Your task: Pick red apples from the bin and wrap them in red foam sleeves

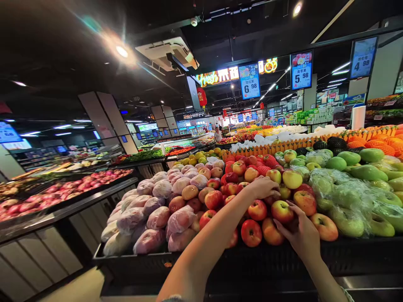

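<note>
Right hand (300, 235) at 5 o'clock, fingers spread on red-yellow apples (282, 211), left hand (262, 187) at 2 o'clock, cupped over the apple pile, neither clamped, bagged apples (157, 209) at 9 o'clock, green mangoes (365, 172) at 3 o'clock

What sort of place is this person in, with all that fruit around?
Most likely a supermarket's fruit section. Loose red apples are heaped on a display stand, price signs hang overhead, and more produce counters stretch away. The left hand and right hand rest among the apples.
</note>
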Available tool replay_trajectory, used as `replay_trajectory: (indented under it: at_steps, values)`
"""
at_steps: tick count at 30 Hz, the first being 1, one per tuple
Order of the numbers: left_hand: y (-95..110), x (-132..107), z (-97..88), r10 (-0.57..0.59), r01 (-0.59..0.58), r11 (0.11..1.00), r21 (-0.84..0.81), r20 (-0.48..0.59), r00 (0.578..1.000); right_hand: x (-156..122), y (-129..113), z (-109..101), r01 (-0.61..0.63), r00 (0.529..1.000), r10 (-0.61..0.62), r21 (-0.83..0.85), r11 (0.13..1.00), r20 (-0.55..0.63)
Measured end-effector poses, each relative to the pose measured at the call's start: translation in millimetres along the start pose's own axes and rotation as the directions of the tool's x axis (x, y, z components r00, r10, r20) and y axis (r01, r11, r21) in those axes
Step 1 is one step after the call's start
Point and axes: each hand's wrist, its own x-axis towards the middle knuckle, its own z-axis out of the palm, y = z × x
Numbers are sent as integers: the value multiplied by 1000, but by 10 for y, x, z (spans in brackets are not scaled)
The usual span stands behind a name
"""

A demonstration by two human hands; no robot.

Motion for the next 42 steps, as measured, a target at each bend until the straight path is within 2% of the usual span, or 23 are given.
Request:
replay_trajectory:
  at_steps: [5,10,13,16,19,22,25,27,29,30,32,34,36,39,42]
  values:
    - [90,-116,-122,71,-72,997,4,108,992,9,-20,-31,27,999,-29,84,996,25]
    - [226,-30,-128,29,-35,999,40,144,989,-15,-32,-34,-9,1000,7,115,993,18]
    - [129,50,-189,36,-30,999,-40,140,990,-15,-28,-38,-15,1000,14,145,989,11]
    - [-69,98,-245,76,-41,976,-213,162,984,3,-21,-48,10,1000,-13,132,991,27]
    - [-212,163,-210,110,-34,929,-370,187,976,24,-21,-60,35,998,-40,105,994,49]
    - [-228,245,-143,110,-12,904,-428,204,973,45,-32,-80,29,997,-34,75,997,71]
    - [-211,208,-180,89,4,898,-441,191,978,61,-43,-102,34,994,-37,27,999,103]
    - [-255,56,-266,50,8,896,-444,121,991,61,-43,-107,54,993,-52,-13,998,105]
    - [-357,-182,-340,-43,44,900,-433,12,999,55,-41,-101,61,993,-56,-43,997,100]
    - [-419,-317,-352,-115,88,903,-420,-40,993,51,-42,-95,59,994,-53,-59,997,97]
    - [-530,-569,-302,-288,230,900,-370,-109,951,48,-50,-79,53,994,-44,-96,994,95]
    - [-594,-753,-170,-418,366,878,-309,-120,901,55,-69,-66,45,996,-35,-122,992,86]
    - [-603,-847,-20,-481,447,859,-251,-94,871,67,-88,-59,39,997,-30,-132,991,68]
    - [-545,-864,99,-519,500,846,-184,-69,852,69,-94,-55,36,998,-29,-134,990,53]
    - [-459,-817,67,-529,520,845,-127,-57,846,47,-66,-64,31,997,-22,-129,991,73]
